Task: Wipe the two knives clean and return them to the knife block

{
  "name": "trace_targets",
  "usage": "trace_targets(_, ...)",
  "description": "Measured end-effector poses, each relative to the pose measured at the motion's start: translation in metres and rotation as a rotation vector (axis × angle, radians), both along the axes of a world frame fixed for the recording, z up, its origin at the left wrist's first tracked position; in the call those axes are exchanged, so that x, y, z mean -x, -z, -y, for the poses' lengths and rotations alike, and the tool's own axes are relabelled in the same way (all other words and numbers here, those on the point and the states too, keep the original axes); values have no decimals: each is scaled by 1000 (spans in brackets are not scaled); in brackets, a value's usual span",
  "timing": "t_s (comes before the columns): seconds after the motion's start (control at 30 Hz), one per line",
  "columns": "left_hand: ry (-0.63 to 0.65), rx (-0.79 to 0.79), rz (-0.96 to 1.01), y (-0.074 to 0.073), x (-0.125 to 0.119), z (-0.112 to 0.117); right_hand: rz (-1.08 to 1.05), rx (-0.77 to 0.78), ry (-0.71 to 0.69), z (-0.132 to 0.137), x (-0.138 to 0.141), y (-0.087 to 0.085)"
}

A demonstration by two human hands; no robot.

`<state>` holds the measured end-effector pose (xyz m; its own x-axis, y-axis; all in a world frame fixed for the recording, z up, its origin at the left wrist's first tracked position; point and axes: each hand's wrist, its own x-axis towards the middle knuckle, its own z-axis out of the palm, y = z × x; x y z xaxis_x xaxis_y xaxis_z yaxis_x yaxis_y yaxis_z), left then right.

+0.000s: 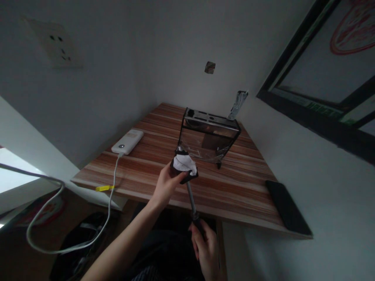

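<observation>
My left hand (pixel 167 183) is closed on the black head of a long-handled tool, where a white pad or cloth (pixel 184 164) sits on the head. My right hand (pixel 206 244) grips the dark lower end of the tool's thin metal rod (pixel 191 197), below the table's front edge. The tool head is held just in front of a small clear tank (pixel 208 136) with a black rim, which stands on the wooden table (pixel 240 183).
A white power bank (pixel 127 142) lies at the table's left with a white cable (pixel 113 183) hanging off the edge. A black phone (pixel 288 210) lies at the right edge. A wall socket (pixel 55 47) and a dark window frame (pixel 310 117) flank the corner.
</observation>
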<state>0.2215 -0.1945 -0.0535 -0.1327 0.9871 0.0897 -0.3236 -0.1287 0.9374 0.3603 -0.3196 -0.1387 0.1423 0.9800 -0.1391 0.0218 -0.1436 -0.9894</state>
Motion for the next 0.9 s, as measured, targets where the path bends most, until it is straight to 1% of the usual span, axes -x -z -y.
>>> trace_targets(0.23, -65, -120, 49, -15, 14, -26, -4, -12, -44, 4, -2, -2)
trace_targets(0.4, -72, -128, 59, -22, 17, -34, 7, -30, -1, 7, -3, 3)
trace_targets(0.6, -119, -91, 146, -22, 15, -37, 9, -27, 27, 10, -4, 11)
trace_targets(0.7, -119, -74, 180, -19, 15, -38, 0, -16, 34, 11, -4, 15)
trace_targets(0.8, -119, -43, 155, -15, 15, -35, 3, 3, 17, 11, -5, 19)
trace_targets(0.9, -107, -17, 107, -11, 12, -27, 17, 1, 39, 10, -7, 21)
